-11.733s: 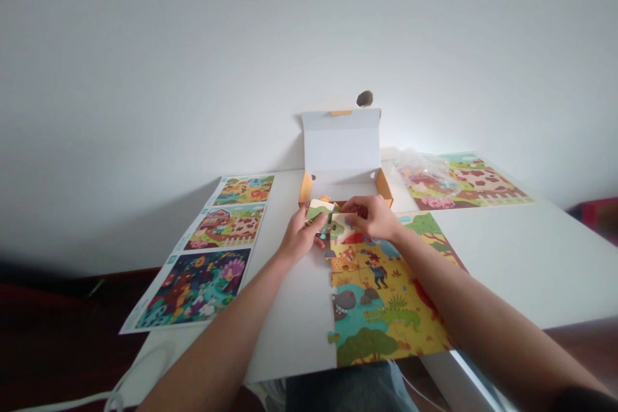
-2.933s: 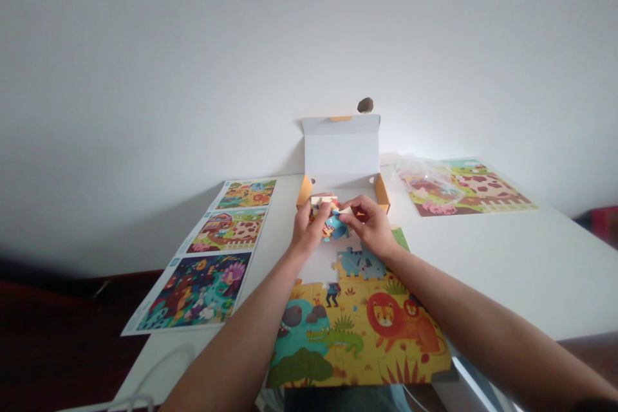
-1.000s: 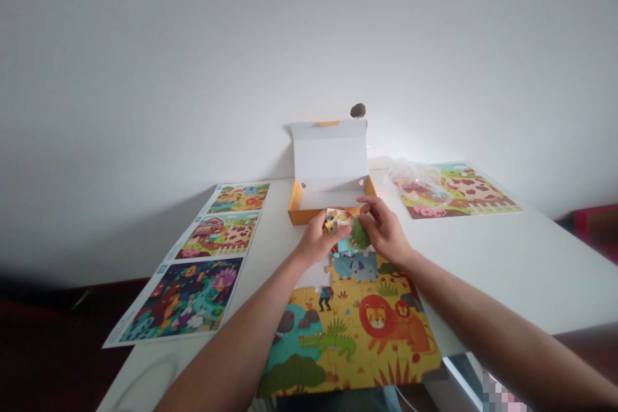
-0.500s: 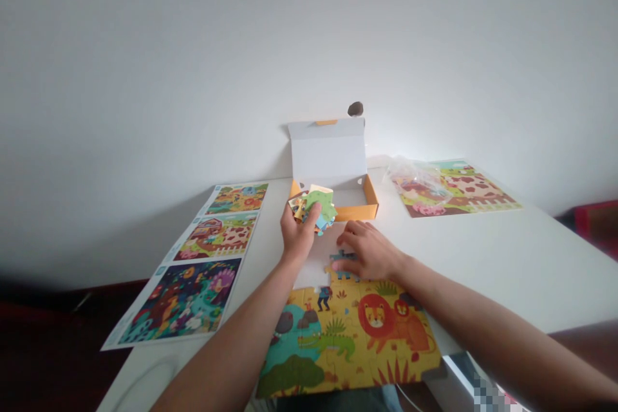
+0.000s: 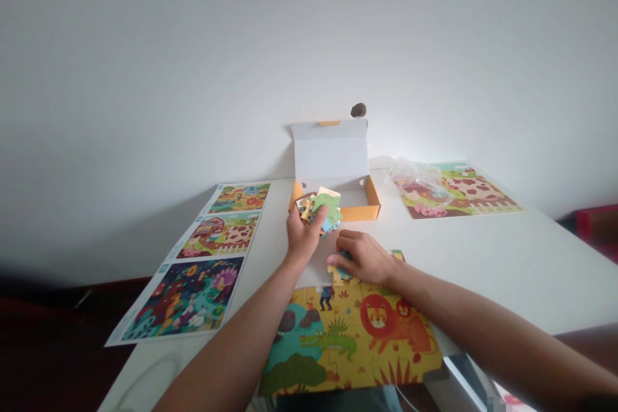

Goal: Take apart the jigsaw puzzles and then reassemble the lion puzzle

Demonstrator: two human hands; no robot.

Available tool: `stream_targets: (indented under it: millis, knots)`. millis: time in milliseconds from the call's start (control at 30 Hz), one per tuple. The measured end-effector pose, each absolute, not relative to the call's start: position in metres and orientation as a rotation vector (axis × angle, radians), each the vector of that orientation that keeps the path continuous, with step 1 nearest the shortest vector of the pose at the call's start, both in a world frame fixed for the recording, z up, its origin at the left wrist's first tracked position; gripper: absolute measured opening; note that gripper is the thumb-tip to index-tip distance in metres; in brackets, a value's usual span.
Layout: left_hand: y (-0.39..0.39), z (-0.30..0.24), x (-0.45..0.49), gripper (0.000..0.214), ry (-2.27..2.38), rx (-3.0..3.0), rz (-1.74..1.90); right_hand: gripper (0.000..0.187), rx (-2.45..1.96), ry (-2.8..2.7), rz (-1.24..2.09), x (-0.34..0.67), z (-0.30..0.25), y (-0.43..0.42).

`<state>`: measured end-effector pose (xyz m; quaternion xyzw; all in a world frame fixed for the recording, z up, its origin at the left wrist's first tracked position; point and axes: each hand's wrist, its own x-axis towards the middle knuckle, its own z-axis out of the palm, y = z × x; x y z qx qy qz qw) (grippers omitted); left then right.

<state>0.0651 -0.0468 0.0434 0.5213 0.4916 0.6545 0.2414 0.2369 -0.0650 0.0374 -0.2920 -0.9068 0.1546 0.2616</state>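
Observation:
A colourful savanna jigsaw puzzle [image 5: 357,335] with a lion and a crocodile lies on the white table [image 5: 506,257] in front of me. My left hand [image 5: 302,238] is raised a little above the table and grips a stack of loose puzzle pieces [image 5: 321,209], green and blue on top. My right hand [image 5: 364,257] rests palm down on the puzzle's top edge, its fingers over a piece [image 5: 338,273] there. Behind my hands stands an open orange box [image 5: 371,196] with its white lid up.
A long sheet with three printed pictures [image 5: 207,257] lies at the left. At the back right are a farm puzzle [image 5: 476,190] and a clear plastic bag [image 5: 418,177]. The table's near edge is just under the savanna puzzle.
The savanna puzzle has lost pieces from its top rows over the frames. In the last half second my right hand slid slightly left and nearer on the top edge; my left hand keeps the stack.

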Motion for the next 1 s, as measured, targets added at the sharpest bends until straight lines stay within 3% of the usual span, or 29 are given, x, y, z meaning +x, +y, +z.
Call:
stream_targets:
  millis: [167, 467, 633, 833, 1000]
  knots:
    - [-0.049, 0.043, 0.066, 0.048, 1.306, 1.453, 1.747, 0.044, -0.903, -2.235, 0.601, 0.241, 0.036, -0.063]
    - [-0.065, 0.046, 0.072, 0.043, 1.087, 1.740, 1.367, 0.041, -1.281, -1.749, 0.331, 0.251, 0.044, -0.053]
    - [-0.065, 0.047, 0.074, 0.034, 1.044, 1.821, 1.203, 0.039, -1.251, -1.888, 0.403, 0.251, 0.058, -0.056]
    - [-0.059, 0.046, 0.069, 0.026, 1.218, 1.742, 1.316, 0.048, -1.565, -2.318, 0.236, 0.292, 0.087, -0.051]
    - [-0.054, 0.039, 0.069, 0.028, 1.269, 1.728, 1.365, 0.056, -1.341, -2.815, 0.470, 0.312, 0.091, -0.059]
